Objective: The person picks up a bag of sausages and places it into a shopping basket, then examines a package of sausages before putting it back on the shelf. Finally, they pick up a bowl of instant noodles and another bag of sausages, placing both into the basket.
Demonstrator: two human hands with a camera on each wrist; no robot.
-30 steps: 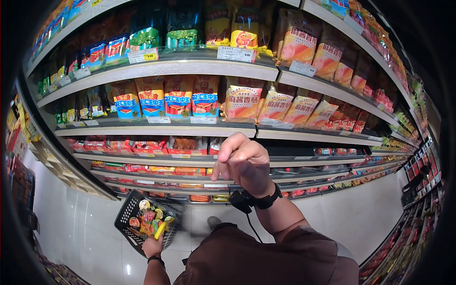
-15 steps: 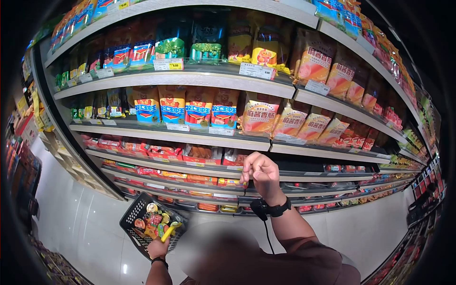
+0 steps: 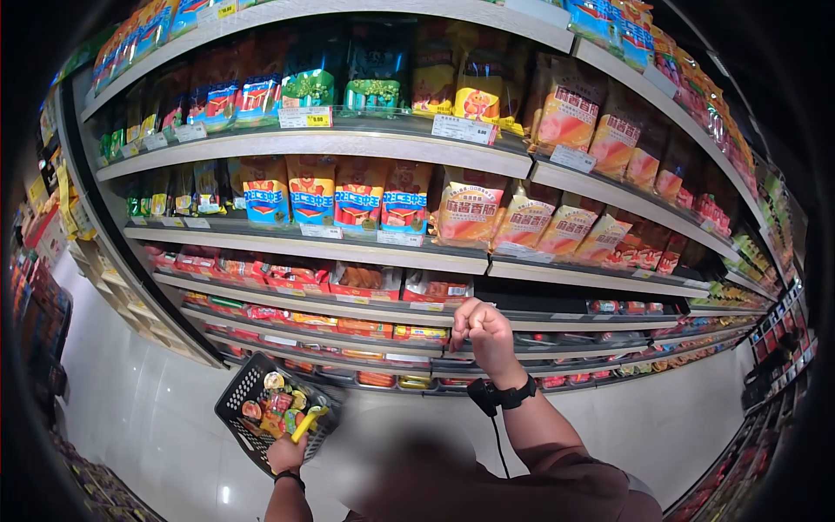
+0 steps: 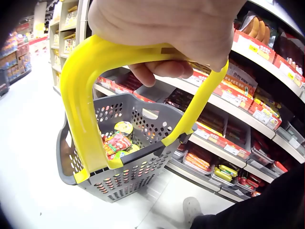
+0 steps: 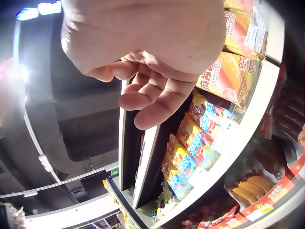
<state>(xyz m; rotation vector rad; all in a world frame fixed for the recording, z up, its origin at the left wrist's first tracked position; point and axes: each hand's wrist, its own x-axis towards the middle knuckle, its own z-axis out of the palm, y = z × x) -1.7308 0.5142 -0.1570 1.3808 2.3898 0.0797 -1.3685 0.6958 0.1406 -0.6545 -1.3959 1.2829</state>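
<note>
My left hand (image 3: 287,454) grips the yellow handle (image 4: 78,95) of a dark grey shopping basket (image 4: 138,179), with its fingers wrapped under the bar in the left wrist view. Inside lie several packaged foods, among them a red packet (image 4: 117,143) and a round yellow-lidded tub (image 4: 124,127). In front of the lower shelves, my right hand (image 3: 485,339) is raised with loosely bent fingers and nothing in them. The right wrist view shows its curled fingers (image 5: 162,105) overlapping the shelf of sausage bags (image 5: 224,78).
Shelves stretch across the front, with red-and-blue bags (image 3: 358,196) beside orange-and-white sausage bags (image 3: 470,209). Trays of sausages (image 3: 365,280) fill the lower levels. Pale tiled floor (image 3: 148,400) spreads around the basket, and another rack (image 3: 104,270) stands at the left.
The right hand has drawn lower and farther from the head camera, its fingers bending more. The head view has shifted slightly. The left hand keeps hold of the basket handle.
</note>
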